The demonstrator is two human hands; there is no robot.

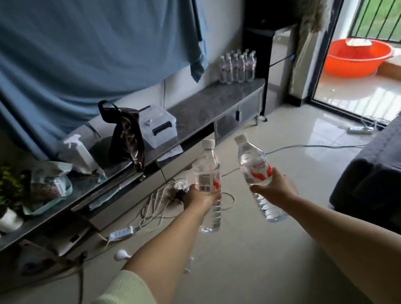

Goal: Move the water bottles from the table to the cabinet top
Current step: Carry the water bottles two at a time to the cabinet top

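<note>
The left hand (202, 198) was curled around the middle of one water bottle (206, 174), and the right hand (275, 186) was wrapped around a second bottle (254, 167); both bottles were held out above the floor, white caps up, near each other but apart. A cluster of bottles (238, 68), too blurred to count, stood at the far end of the cabinet top (213, 103)

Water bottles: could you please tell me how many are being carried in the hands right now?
2. One bottle is in the left hand, the other bottle in the right hand. More bottles stand clustered on the cabinet top, too bunched to count.
</note>
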